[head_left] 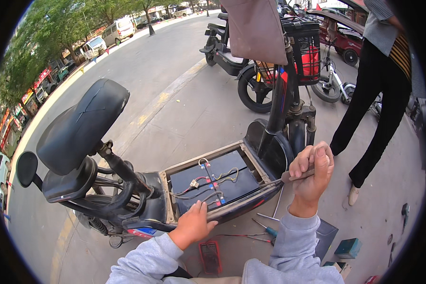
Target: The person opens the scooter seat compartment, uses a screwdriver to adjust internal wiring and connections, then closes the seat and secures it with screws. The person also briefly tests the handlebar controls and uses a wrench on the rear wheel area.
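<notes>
A black scooter [241, 214] stands on the gray ground [199, 118], and the box [168, 203] in its floor has no lid on. Inside the box sit black batteries [182, 180], packed close side by side. Thin wires [227, 176] run over the top of them, with little red and blue bits at the ends, and a small white plug [194, 183] lies near the middle.

The left hand [194, 225] is at the near side of the box. Its fingers are stretched out over the near edge and its thumb sticks out to the right. I can't tell if the fingertips touch a battery. The right hand [312, 173] is up near the right end of the box. It is curled tight around a flat brown thing [292, 177], and one end of that pokes out to the left.

On the ground at the near side, a red meter [210, 256] lies to the right of the left arm. A screwdriver [270, 231] with a blue handle is further right, just left of the right sleeve [296, 241]. A blue-green box [348, 248] sits right of that sleeve. The big black seat [83, 125] is at the left. At the far right stands a person in black pants [378, 90].
</notes>
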### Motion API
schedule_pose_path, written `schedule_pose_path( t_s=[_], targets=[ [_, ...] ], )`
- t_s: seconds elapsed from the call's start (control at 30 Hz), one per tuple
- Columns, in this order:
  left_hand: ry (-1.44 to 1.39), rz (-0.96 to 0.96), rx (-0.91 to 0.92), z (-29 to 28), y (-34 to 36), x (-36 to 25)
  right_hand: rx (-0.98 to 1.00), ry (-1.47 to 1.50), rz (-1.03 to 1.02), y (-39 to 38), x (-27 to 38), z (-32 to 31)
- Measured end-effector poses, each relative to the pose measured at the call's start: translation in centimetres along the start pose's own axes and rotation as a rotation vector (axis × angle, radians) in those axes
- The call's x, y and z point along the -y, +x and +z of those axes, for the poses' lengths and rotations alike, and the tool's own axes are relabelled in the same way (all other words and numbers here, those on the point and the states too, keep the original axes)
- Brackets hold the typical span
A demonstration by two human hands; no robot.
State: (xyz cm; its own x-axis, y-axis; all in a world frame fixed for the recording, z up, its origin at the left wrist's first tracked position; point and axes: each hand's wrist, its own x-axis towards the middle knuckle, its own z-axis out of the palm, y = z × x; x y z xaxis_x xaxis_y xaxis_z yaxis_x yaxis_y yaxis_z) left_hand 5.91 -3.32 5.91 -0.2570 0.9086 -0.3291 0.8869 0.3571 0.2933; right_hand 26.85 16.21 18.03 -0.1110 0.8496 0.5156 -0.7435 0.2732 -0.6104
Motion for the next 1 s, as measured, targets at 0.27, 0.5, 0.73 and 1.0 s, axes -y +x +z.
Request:
schedule_pose_path(
  t_s=[0.27,0.5,0.73,1.0],
  targets=[
    [0.060,-0.013,-0.086,0.8,-2.0,0.7,0.054,-0.037,0.046,-0.5,-2.3,0.9],
    [0.026,0.014,-0.041,0.8,-0.9,1.9,0.045,-0.029,0.065,-0.5,-3.6,1.3],
    [0.097,0.068,-0.132,1.3,-0.5,2.0,0.063,-0.019,0.070,-0.3,-4.1,1.2],
    [0.131,0.154,-0.156,1.5,-0.3,2.4,0.044,-0.029,0.085,-0.3,-4.3,0.7]
  ],
)
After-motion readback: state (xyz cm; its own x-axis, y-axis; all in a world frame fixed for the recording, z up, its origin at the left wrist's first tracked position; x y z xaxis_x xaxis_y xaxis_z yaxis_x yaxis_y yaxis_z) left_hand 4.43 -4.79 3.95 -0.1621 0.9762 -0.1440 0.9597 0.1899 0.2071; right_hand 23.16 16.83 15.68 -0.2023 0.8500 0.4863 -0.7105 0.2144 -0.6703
